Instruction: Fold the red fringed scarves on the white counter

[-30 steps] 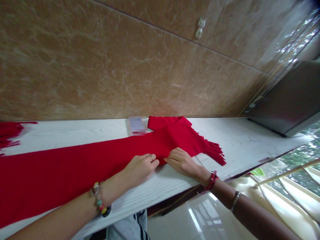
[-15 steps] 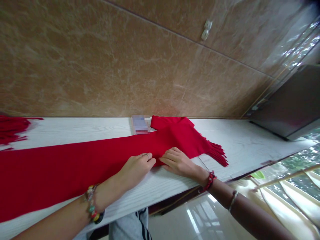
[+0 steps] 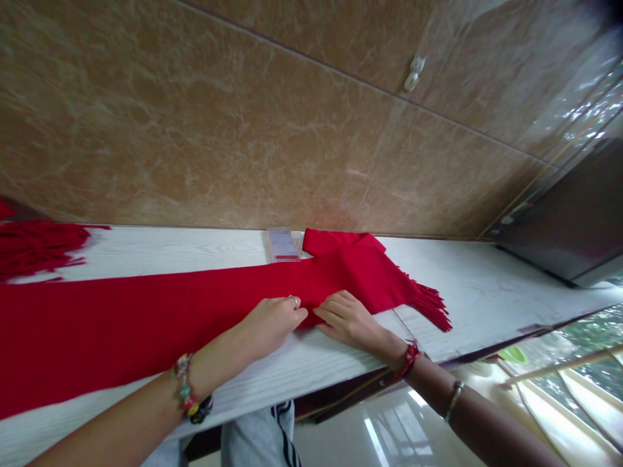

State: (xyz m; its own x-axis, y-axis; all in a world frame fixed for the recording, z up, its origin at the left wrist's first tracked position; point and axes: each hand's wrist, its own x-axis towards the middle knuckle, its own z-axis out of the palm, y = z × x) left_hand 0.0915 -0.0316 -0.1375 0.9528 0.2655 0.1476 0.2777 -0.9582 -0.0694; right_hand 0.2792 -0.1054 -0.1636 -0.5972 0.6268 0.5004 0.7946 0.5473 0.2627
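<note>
A long red scarf (image 3: 136,331) with fringed ends lies along the white tabletop (image 3: 467,279). Its right part is folded over itself, and one fringe points to the right. My left hand (image 3: 273,325), with a ring and a beaded bracelet, is closed on the scarf's near edge. Just to the right, my right hand (image 3: 348,319) pinches the same edge, its fingers bent over the cloth. The two hands almost meet. Both sets of fingertips are partly hidden in the fabric.
A small flat box (image 3: 283,246), blurred in the picture, stands by the marbled wall (image 3: 233,130) behind the scarf. More red fringe (image 3: 41,246) lies at the far left. A dark appliance-like block (image 3: 569,220) sits at the right end. My grey-clad leg (image 3: 257,438) is below the table edge.
The view has shifted slightly, so the table and scarf appear a little further right and more fringe shows at the left. Both hands keep their hold on the scarf, barely moved.
</note>
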